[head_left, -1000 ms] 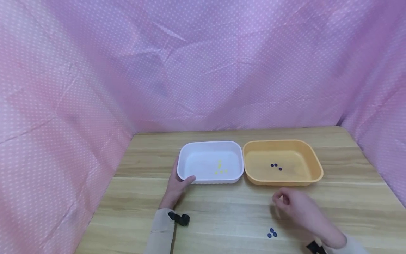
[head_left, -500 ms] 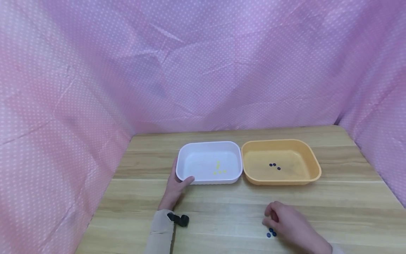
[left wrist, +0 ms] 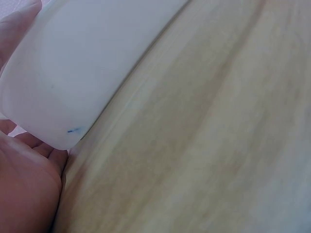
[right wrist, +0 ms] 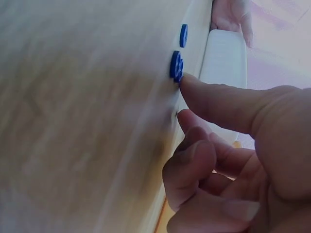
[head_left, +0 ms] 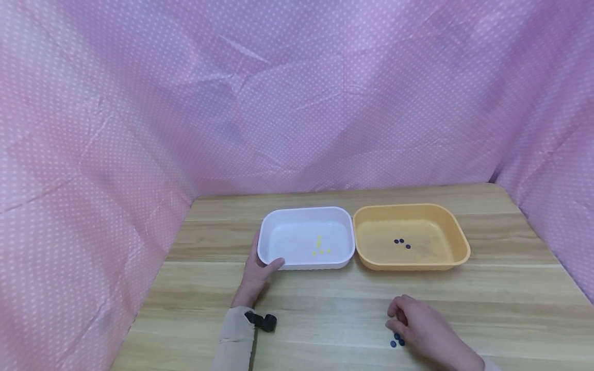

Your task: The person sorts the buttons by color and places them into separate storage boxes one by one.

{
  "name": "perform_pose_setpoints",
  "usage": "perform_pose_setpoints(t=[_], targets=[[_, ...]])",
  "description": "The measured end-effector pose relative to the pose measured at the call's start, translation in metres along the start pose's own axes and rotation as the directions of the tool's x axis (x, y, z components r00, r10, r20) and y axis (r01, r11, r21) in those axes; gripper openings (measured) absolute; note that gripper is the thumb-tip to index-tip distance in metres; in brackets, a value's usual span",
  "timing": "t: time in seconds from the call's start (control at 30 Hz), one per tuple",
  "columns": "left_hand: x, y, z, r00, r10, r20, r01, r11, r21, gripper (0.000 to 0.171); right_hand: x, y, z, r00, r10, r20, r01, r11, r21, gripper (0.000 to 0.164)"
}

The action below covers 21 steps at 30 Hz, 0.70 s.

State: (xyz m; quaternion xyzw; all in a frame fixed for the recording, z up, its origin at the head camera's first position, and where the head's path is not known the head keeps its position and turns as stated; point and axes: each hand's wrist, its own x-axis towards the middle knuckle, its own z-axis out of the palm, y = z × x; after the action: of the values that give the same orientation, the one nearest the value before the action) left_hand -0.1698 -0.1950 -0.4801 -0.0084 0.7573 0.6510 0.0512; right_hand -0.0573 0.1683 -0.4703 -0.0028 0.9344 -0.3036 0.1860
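Note:
My left hand [head_left: 254, 273] holds the near left corner of a white plastic tub [head_left: 274, 232], thumb along the front rim and fingers at its left side. Inside this tub lie several small yellow pieces [head_left: 320, 251]. Low on the right, my right hand [head_left: 424, 327] is over the table beside three small blue buttons [head_left: 397, 337]. In the right wrist view its thumb tip [right wrist: 187, 83] is right at the nearest blue button [right wrist: 176, 65], with the index finger bent and a gap between the two. Palm and lower fingers are curled loosely.
A yellow-orange plastic tub [head_left: 457, 250] stands against the white one's right side, with three dark blue buttons [head_left: 401, 240] in it. The wooden table [head_left: 325, 319] reaches back to a pink dotted cloth [head_left: 297, 103], which hangs behind and at both sides.
My right hand has moved from just in front of the yellow-orange tub down and slightly left to the blue buttons. Over the last half second it barely moves. My left hand stays at the white tub.

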Motion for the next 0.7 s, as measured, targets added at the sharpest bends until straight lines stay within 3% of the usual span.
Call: perform_pose_setpoints(t=[0.47, 0.7], targets=[[0.0006, -0.0011, 0.0, 1.0, 0.005, 0.004, -0.005, 1.0, -0.01, 0.104, 0.0002, -0.0013, -0.0008, 0.999, -0.05, 0.016, 0.051, 0.998, -0.044, 0.014], [-0.0004, 0.0012, 0.0005, 1.0, 0.001, 0.001, -0.001, 1.0, -0.017, 0.103, -0.0032, -0.004, 0.0015, 0.984, -0.17, 0.053, 0.175, 0.979, -0.107, 0.013]])
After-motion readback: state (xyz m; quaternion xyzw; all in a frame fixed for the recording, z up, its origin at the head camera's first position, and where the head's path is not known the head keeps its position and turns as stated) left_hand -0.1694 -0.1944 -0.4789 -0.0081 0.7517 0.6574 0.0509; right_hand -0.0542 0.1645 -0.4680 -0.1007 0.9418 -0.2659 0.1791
